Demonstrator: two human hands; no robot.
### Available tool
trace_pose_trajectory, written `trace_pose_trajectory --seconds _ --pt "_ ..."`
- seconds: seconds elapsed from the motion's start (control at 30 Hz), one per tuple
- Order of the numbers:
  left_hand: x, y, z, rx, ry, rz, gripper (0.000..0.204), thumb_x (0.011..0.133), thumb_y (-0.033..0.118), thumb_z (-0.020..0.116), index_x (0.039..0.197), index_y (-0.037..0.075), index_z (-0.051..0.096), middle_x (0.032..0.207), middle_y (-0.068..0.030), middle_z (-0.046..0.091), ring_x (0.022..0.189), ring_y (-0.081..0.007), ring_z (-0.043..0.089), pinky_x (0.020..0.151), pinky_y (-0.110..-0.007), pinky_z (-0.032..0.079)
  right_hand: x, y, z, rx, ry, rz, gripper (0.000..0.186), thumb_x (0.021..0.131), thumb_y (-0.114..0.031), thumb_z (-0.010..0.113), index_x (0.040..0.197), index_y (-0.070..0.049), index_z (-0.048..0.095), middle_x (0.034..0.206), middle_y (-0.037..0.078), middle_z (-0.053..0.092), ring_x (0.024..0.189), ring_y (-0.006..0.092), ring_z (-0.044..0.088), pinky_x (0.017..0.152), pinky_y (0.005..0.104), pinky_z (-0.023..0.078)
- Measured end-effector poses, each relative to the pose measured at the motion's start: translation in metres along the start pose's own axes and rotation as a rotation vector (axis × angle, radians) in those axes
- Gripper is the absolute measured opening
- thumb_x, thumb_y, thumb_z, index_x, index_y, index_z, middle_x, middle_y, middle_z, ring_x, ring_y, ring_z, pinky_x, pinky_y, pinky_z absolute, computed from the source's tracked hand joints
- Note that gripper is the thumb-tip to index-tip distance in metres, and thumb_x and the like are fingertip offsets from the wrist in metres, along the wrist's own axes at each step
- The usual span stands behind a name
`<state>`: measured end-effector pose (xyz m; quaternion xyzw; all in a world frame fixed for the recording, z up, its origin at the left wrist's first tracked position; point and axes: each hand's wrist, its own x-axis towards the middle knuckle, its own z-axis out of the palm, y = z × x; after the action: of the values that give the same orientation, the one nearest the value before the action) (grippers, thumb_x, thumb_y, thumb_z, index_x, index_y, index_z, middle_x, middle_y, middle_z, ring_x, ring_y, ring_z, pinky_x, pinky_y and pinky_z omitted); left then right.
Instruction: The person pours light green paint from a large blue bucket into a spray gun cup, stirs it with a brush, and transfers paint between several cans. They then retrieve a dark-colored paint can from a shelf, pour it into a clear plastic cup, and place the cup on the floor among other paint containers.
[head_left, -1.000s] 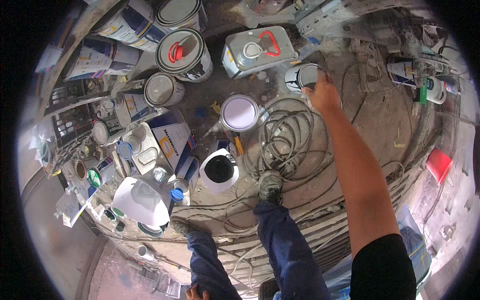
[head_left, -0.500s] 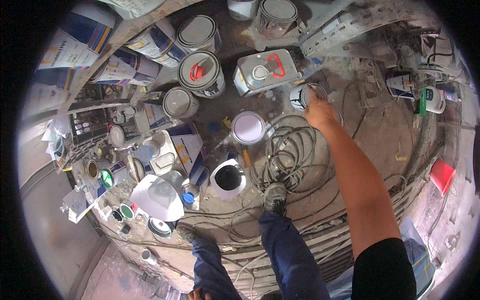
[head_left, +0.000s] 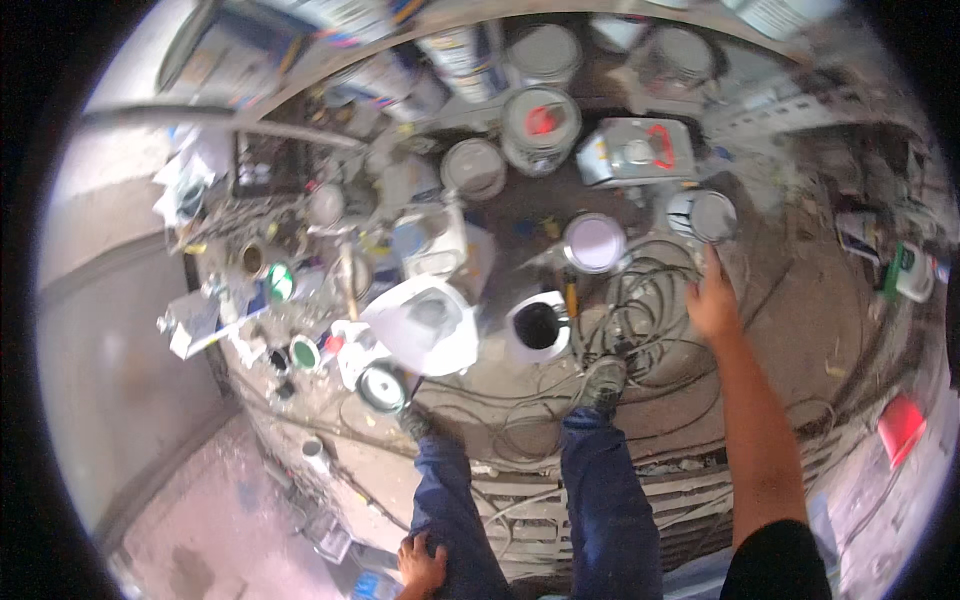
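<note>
My right hand [head_left: 712, 303] is just on the near side of a small paint can [head_left: 714, 216] with a grey lid. One finger is stretched toward the can's rim, and the thumb is apart from it. Blur hides whether the fingertip touches the can. Nothing shows in this hand. My left hand [head_left: 422, 565] rests on my left trouser leg [head_left: 447, 500] with its fingers spread over the cloth. Left of the small can is a can with a pale lilac top [head_left: 595, 243], and behind it a rectangular metal canister [head_left: 638, 152] with a red handle.
Coiled hose [head_left: 640, 310] lies between my right shoe [head_left: 603, 383] and the cans. A white-collared pot with a dark inside [head_left: 538, 326] and a white paper cone [head_left: 425, 325] stand on the left. Shelved tins [head_left: 460, 60] line the back; a red cup [head_left: 901, 430] is far right.
My right hand has drawn back toward me from the top of the small can. My view has swung left, shifting everything rightward. More of my left hand shows on my leg.
</note>
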<state>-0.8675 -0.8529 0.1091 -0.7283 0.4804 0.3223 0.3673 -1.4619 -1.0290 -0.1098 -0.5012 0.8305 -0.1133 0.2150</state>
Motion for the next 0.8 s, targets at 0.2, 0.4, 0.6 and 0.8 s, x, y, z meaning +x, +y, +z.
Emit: trace_pose_trajectory --seconds 0.2,0.4,0.6,0.8 --pt "0.053 -0.019 0.009 -0.204 0.159 0.329 0.055 0.08 0.024 0.069 0.129 0.005 0.052 0.126 -0.0206 0.051 0.119 -0.0403 0.047 0.103 -0.049 0.038 -0.208 -0.069 0.045 0.093 -0.633 0.135 0.061 0.094 -0.025 0.057 0.146 -0.005 0.032 0.115 0.026 0.062 0.1 0.0424 0.062 0.089 0.0507 0.048" --pt "0.151 0.059 -0.079 -0.468 0.573 0.6 0.091 0.071 0.018 0.081 0.144 0.0 0.03 0.135 -0.0299 0.042 0.124 -0.0471 0.042 0.104 -0.051 0.037 -0.271 -0.194 0.081 0.417 -0.767 0.13 0.047 0.095 -0.017 0.056 0.139 -0.006 0.044 0.111 0.018 0.063 0.094 0.0298 0.063 0.084 0.0409 0.05" --pt "0.22 0.106 -0.115 -0.316 0.637 0.595 0.113 0.059 0.028 0.088 0.15 0.009 0.024 0.149 -0.027 0.023 0.134 -0.0472 0.03 0.107 -0.056 0.03 -0.246 -0.304 0.107 0.549 -0.773 0.192 0.057 0.091 -0.01 0.059 0.144 -0.009 0.037 0.111 0.013 0.062 0.09 0.02 0.062 0.082 0.0345 0.051" --pt "0.238 0.076 -0.118 -0.529 0.665 0.565 0.113 0.06 0.025 0.087 0.152 0.01 0.022 0.144 -0.0272 0.03 0.129 -0.0464 0.035 0.106 -0.055 0.031 -0.263 -0.326 0.117 0.449 -0.754 0.247 0.056 0.09 -0.011 0.057 0.143 -0.006 0.038 0.109 0.016 0.063 0.091 0.0255 0.064 0.082 0.0376 0.051"
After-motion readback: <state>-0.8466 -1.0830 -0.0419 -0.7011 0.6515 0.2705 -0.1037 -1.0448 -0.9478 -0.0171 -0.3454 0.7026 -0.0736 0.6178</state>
